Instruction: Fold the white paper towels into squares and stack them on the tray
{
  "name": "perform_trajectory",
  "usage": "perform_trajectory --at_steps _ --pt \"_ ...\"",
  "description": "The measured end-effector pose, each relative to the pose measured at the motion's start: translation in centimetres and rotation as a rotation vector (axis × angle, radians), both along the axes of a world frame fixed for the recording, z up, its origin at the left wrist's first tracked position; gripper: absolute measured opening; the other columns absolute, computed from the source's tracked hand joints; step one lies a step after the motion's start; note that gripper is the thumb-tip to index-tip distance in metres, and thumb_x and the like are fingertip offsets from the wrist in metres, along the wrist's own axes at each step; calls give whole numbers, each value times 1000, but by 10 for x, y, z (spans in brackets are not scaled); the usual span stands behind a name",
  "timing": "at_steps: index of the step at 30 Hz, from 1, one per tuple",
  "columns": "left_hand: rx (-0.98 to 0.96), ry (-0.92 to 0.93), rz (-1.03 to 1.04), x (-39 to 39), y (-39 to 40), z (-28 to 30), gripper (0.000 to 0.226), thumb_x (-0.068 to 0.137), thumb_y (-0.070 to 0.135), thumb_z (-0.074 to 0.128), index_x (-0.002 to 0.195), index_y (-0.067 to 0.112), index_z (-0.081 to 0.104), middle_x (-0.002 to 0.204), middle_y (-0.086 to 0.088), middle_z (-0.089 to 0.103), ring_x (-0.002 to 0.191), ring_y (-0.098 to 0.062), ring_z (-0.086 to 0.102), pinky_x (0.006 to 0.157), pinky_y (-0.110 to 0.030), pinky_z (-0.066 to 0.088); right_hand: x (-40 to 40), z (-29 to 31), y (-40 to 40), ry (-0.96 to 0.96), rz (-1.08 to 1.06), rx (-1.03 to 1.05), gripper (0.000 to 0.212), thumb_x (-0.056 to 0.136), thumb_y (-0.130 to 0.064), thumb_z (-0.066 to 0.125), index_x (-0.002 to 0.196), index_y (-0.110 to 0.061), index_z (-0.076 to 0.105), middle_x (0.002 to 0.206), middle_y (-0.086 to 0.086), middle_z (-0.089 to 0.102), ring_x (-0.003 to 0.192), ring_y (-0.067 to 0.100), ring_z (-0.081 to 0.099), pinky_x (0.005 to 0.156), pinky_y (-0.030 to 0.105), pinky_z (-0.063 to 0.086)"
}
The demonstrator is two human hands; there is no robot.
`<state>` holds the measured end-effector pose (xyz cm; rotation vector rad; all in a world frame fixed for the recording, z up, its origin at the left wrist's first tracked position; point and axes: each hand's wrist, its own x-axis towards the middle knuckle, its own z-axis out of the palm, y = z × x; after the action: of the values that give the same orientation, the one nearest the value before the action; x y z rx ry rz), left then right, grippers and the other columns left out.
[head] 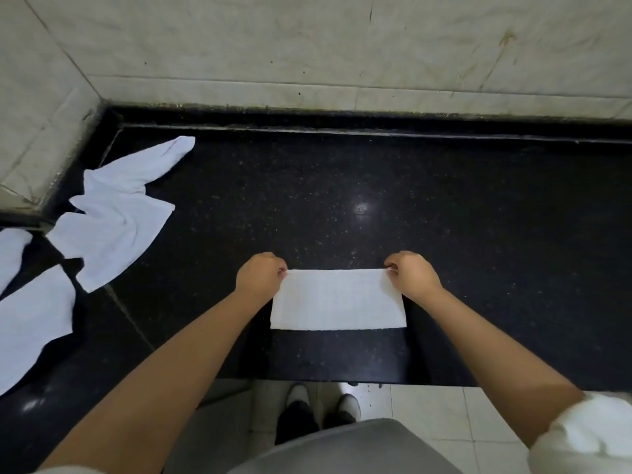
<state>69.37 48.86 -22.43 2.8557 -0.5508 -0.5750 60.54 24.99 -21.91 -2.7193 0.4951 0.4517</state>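
A white paper towel (337, 299), folded into a wide rectangle, lies flat on the black speckled counter (376, 200) near its front edge. My left hand (261, 275) pinches the towel's far left corner. My right hand (412, 273) pinches its far right corner. Both hands have curled fingers, and the towel's far edge is stretched straight between them. No tray is in view.
Several unfolded, crumpled white towels (116, 220) lie spread over the counter's left side, reaching the left frame edge (30, 323). A tiled wall (342, 46) rises behind the counter and at the left corner. Below the counter's front edge are a tiled floor and my shoes (321, 401).
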Motion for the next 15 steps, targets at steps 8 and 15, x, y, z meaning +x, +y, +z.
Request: perform_trajectory --at_steps 8,15 --pt "2 -13 -65 5 0 -12 24 97 19 44 111 15 63 112 -4 63 106 -16 55 89 -27 46 -2 -15 -2 22 42 -103 31 95 -11 41 119 -6 58 120 12 56 112 27 52 86 31 45" --pt "40 -15 -152 4 0 -15 32 98 18 41 129 14 51 126 -5 51 114 -17 52 94 -26 44 -3 -17 0 9 43 -149 30 95 -10 40 118 -6 59 126 9 51 118 25 44 91 32 44"
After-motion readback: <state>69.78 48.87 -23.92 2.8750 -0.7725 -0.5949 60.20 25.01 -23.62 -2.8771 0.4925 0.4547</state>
